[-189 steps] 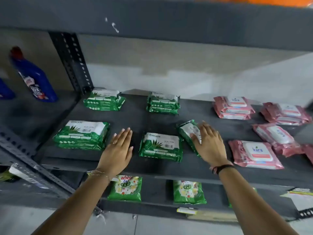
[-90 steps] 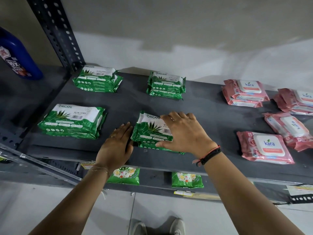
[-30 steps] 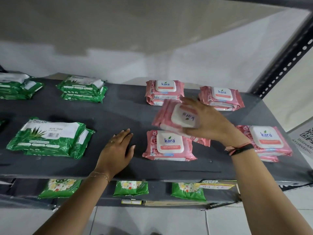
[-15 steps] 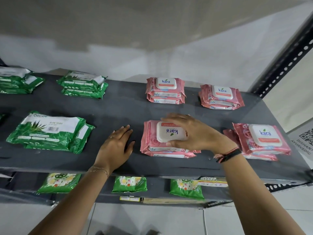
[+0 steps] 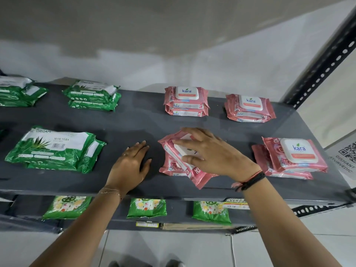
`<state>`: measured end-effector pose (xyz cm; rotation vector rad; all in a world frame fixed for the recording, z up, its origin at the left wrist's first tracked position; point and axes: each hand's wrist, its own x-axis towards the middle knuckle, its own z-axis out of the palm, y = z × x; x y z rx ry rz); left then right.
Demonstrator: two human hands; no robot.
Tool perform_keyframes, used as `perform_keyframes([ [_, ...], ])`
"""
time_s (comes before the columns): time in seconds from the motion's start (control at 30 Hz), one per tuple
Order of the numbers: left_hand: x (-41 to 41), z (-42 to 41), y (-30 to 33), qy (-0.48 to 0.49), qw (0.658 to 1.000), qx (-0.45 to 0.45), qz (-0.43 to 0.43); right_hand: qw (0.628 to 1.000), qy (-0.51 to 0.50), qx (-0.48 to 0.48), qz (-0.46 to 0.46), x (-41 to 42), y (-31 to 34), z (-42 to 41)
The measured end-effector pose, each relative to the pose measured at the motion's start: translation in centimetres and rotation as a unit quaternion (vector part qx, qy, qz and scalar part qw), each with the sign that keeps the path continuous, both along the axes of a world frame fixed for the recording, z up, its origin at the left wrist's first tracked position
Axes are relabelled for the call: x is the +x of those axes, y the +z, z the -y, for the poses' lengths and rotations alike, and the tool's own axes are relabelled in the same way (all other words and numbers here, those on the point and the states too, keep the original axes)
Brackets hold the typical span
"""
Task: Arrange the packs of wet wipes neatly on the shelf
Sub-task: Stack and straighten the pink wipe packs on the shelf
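On the grey shelf point(image 5: 146, 122) lie stacks of green aloe wipes and pink wipes. My right hand point(image 5: 208, 153) grips the top pink pack point(image 5: 181, 151) of the front middle stack and holds it turned askew over the pack beneath point(image 5: 171, 167). My left hand point(image 5: 131, 164) rests flat on the shelf just left of that stack, fingers spread, holding nothing. Other pink stacks sit at the back middle point(image 5: 185, 102), back right point(image 5: 249, 108) and front right point(image 5: 292, 157). Green stacks lie at the front left point(image 5: 55, 149), back centre-left point(image 5: 92, 95) and far left point(image 5: 17, 91).
A perforated black upright point(image 5: 323, 62) stands at the shelf's right rear corner. A lower shelf point(image 5: 115, 214) holds green detergent pouches point(image 5: 147, 208) and a price tag point(image 5: 236, 203). A wall closes off the back. A QR-code sign point(image 5: 346, 157) hangs at the right.
The top pink pack, lying square on the front middle stack half a second ago, is now twisted askew under my right hand. My left hand has barely moved.
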<state>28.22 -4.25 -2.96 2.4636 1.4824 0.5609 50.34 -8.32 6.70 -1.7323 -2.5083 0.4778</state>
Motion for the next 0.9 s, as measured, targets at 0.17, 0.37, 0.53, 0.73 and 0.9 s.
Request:
perform_keyframes([
  [0.17,0.0,0.0,0.0,0.000,1.000,0.000,0.008,0.995,-0.077,0.069,0.011,-1.1,-0.4,0.1],
  [0.37,-0.1,-0.1,-0.1,-0.005,1.000,0.008,0.011,0.967,-0.207,0.110,0.098,-2.9,-0.4,-0.2],
  [0.53,-0.1,-0.1,0.0,-0.007,1.000,-0.006,0.010,0.994,-0.023,0.067,0.087,0.3,1.1,-0.4],
  [0.73,-0.1,-0.1,-0.1,0.000,1.000,-0.009,0.019,0.983,0.054,-0.006,0.177,1.5,1.9,0.1],
  [0.9,0.0,-0.2,-0.2,0.000,1.000,0.009,0.012,0.988,0.024,0.011,0.155,1.5,1.4,0.3],
])
